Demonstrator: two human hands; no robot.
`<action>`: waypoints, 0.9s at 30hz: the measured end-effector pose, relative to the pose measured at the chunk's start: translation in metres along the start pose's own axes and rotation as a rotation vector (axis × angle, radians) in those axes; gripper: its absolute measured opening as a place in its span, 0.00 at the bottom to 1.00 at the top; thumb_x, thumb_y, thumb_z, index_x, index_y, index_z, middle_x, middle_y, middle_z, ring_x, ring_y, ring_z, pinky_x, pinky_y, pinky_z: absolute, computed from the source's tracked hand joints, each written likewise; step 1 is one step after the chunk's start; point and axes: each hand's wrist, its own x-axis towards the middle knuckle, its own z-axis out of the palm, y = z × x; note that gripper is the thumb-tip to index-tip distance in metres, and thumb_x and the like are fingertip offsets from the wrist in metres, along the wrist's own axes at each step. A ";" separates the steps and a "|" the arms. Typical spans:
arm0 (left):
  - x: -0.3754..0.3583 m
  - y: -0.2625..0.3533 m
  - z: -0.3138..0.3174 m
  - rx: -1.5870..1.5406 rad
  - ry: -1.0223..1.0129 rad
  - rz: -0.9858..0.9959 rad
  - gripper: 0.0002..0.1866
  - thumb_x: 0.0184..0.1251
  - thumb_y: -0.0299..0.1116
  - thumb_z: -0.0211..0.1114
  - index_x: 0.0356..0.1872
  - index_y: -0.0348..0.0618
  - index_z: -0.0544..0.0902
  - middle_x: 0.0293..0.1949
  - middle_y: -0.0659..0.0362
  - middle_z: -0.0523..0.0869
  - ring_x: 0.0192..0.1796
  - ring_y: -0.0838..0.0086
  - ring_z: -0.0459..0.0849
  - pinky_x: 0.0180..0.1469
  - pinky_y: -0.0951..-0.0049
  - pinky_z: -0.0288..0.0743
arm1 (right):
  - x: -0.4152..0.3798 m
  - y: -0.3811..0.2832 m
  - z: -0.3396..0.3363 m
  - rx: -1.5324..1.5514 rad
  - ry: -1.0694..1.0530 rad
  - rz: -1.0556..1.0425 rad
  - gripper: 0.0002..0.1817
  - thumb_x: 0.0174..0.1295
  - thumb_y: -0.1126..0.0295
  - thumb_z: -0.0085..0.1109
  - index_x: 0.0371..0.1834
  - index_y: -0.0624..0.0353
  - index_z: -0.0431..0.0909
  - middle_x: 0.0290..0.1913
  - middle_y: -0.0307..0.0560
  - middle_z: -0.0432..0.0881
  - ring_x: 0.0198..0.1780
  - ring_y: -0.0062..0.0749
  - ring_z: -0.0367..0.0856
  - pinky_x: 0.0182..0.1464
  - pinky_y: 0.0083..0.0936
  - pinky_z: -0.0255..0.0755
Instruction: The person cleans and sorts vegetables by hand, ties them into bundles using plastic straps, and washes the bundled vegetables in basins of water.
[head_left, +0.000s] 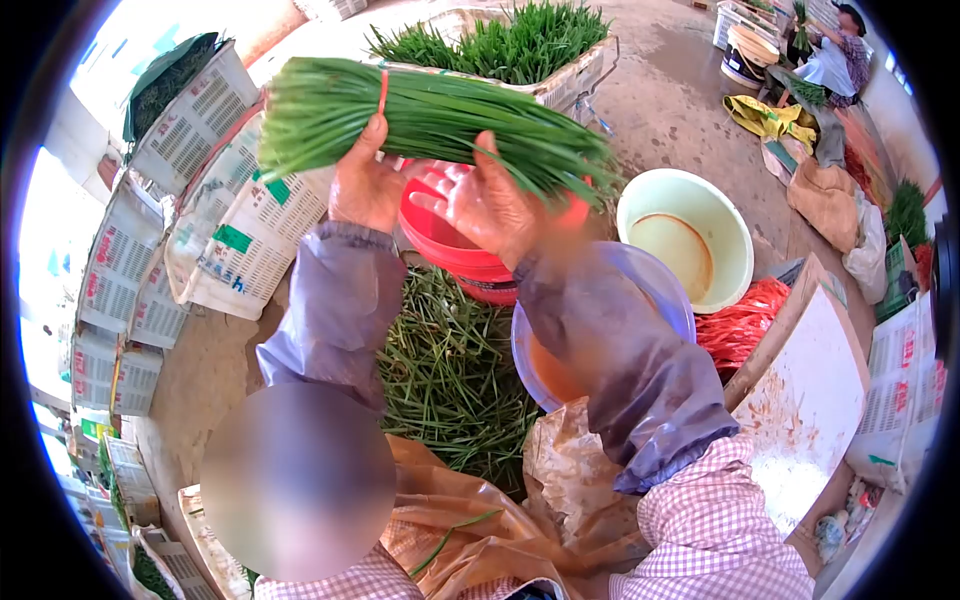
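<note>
A long bundle of garlic chives [450, 115], bound near one end with a red tie [383, 92], is held up level in front of me. My left hand [365, 185] grips it from below near the tie, thumb up against the leaves; part of the fingers is hidden. Just below the bundle's middle, my right hand [490, 205] has its fingers stretched toward the left hand, and its thumb rests against the leaves. Under both hands stands a red bucket [440, 235]. Loose chive leaves [450, 390] lie heaped on the floor below.
A purple basin [660, 275] with brownish water and a pale green basin [735, 235] stand to the right, near red strips [740, 325]. White crates [255, 235] line the left. Ahead, a crate holds upright chives [520, 45]. Another person [840, 60] sits far right.
</note>
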 end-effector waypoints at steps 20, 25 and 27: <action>-0.049 -0.053 -0.014 0.542 -0.121 -0.511 0.33 0.64 0.43 0.67 0.63 0.28 0.69 0.53 0.48 0.81 0.44 0.59 0.87 0.46 0.64 0.81 | 0.010 -0.058 -0.089 -1.284 0.406 -0.143 0.31 0.47 0.72 0.74 0.57 0.64 0.75 0.52 0.47 0.81 0.56 0.35 0.76 0.62 0.29 0.66; -0.038 -0.049 -0.070 1.271 0.091 0.116 0.12 0.55 0.34 0.69 0.39 0.41 0.84 0.37 0.51 0.87 0.33 0.65 0.87 0.38 0.65 0.79 | 0.026 -0.084 -0.089 -2.340 0.466 0.341 0.33 0.48 0.62 0.71 0.57 0.66 0.73 0.52 0.56 0.81 0.54 0.42 0.79 0.58 0.31 0.70; -0.044 -0.050 -0.079 1.358 0.117 0.206 0.09 0.55 0.33 0.68 0.36 0.43 0.84 0.36 0.52 0.87 0.35 0.62 0.86 0.39 0.64 0.78 | 0.020 -0.092 -0.091 -2.385 0.241 0.399 0.25 0.45 0.56 0.71 0.43 0.61 0.82 0.41 0.56 0.84 0.46 0.47 0.83 0.49 0.37 0.75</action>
